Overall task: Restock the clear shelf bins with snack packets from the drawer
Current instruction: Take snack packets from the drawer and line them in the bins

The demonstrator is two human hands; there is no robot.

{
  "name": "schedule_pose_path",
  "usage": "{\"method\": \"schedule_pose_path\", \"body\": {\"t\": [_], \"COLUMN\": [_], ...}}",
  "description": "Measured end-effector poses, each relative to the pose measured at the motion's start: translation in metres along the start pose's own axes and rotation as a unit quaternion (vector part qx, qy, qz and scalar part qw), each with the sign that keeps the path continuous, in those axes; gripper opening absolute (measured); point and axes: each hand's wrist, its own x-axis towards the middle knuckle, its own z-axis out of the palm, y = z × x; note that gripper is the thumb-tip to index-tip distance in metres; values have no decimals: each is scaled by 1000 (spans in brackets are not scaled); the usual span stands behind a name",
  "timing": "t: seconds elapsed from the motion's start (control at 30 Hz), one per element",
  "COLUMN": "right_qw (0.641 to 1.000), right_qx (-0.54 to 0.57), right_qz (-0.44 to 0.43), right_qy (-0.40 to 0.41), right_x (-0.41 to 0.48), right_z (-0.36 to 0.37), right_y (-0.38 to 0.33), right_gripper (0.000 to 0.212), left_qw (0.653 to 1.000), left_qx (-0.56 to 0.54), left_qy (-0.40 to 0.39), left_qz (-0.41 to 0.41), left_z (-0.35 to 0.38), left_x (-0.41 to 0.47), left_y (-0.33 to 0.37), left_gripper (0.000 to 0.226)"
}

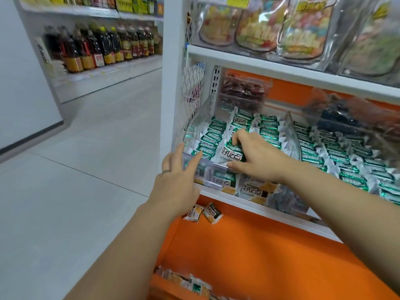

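Snack packets (216, 135) in green and white stand on edge in rows inside the clear bin (195, 118), which sits on the white shelf (313, 226) to the right of the aisle; a few more lie face-out behind the bin's near wall.

The right hand (257, 159) reaches over that wall into the near middle of the bin; its fingers (238, 137) are curled down and, with the thumb along the near side, clamped on one packet (232, 151); gripping from above probably lets the packet be slid in between its neighbours. The left hand (175, 182) is at the bin's near left corner, fingers straight and a little apart, the index finger laid on the front wall, holding nothing; my guess is that it steadies the bin against the push of the other hand.

A clear divider (290, 128) separates this bin from the right bin (346, 159), which is packed with the same packets; farther back, another bin holds dark red snacks (244, 92).

Low and near, the orange drawer (160, 286) stands open with spare packets (194, 285) in it, close under the hands for the next reach; two loose packets (203, 213) sit just below the shelf edge, though I cannot tell what they rest on.
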Motion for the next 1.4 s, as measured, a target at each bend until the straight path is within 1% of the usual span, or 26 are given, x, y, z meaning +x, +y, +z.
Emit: {"method": "schedule_pose_path", "body": {"t": [0.1, 0.17, 0.23, 0.33, 0.4, 0.6, 0.73, 0.9, 0.97, 1.0, 1.07, 1.1, 1.17, 1.23, 1.33, 1.4], "right_qw": [997, 992, 987, 975, 970, 973, 969, 966, 973, 979, 984, 983, 978, 973, 963, 961], "right_qx": [-71, -114, -150, -216, -238, -218, -223, -225, -199, -179, -156, -149, -134, -125, -143, -147], "right_qz": [11, 14, 21, 32, 33, 49, 49, 49, 48, 55, 84, 104, 145, 168, 185, 193], "right_qy": [-33, -53, -61, -50, -46, -53, -97, -120, -107, -82, -32, -31, -66, -102, -132, -132], "right_x": [-4, -9, -15, -25, -31, -11, -5, -16, -10, -5, 6, 11, 16, 18, 21, 23], "right_z": [-2, 1, 5, 14, 23, 35, 29, 25, 18, 13, 7, 6, 8, 12, 13, 13], "right_y": [-5, -9, -14, -24, -30, -30, -30, -28, -27, -25, -16, -10, 0, 4, 3, 3], "right_gripper": [31, 33, 43, 66, 70, 67, 74, 80, 80, 80, 80, 82, 90, 98, 98, 98], "left_qw": [1000, 1000, 1000, 1000, 1000, 1000, 1000, 1000, 1000, 1000, 1000, 1000, 1000, 1000, 1000, 1000], "left_qx": [-2, -3, -2, -3, -3, -4, -3, -6, -6, -5, -6, -8, -10, -8, -11, -9], "left_qy": [7, 6, 2, -1, 0, 1, 3, 6, 6, 5, 5, 5, 7, 12, 11, 11], "left_qz": [6, 7, 5, 6, 8, 7, 3, 3, 0, 0, 0, 1, 1, 0, 2, 3], "left_z": [1, 1, 1, 0, 0, 2, 3, 6, 6, 6, 6, 6, 5, 5, 5, 6], "left_x": [0, 0, 0, 0, -1, -1, 0, 1, 1, 1, 1, 1, 1, 1, 1, 1], "left_y": [-1, -1, 0, 1, 0, 1, 1, -1, 0, 0, 0, -1, 0, 0, -1, -1], "left_gripper": [77, 78, 79, 80, 81, 81, 82, 82, 82, 82, 82, 82, 82, 81, 80, 80]}}
